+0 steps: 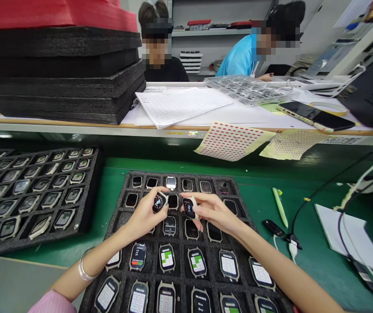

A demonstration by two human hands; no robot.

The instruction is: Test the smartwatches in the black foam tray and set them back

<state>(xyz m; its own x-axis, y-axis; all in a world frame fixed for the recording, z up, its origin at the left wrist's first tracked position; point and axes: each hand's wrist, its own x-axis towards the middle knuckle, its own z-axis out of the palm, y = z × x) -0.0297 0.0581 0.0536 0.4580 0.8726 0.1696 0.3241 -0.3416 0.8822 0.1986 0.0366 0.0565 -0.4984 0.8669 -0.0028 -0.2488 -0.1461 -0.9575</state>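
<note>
My left hand grips a smartwatch case without a strap, its dark screen lit with a small picture. A second smartwatch case, pale-sided and with a similar lit screen, is between the fingers of my right hand. Both hands are above the far half of a black foam tray with square pockets. Watch cases sit in its pockets; some screens are dark, and several in the near rows, like this watch, show white and green grids. My hands and forearms hide some pockets.
Another foam tray of watches lies at left. Stacked black foam trays stand on the shelf, near papers, a clear compartment box and a phone. Right of my tray are a green pen, cables and a white pad. Two people sit opposite.
</note>
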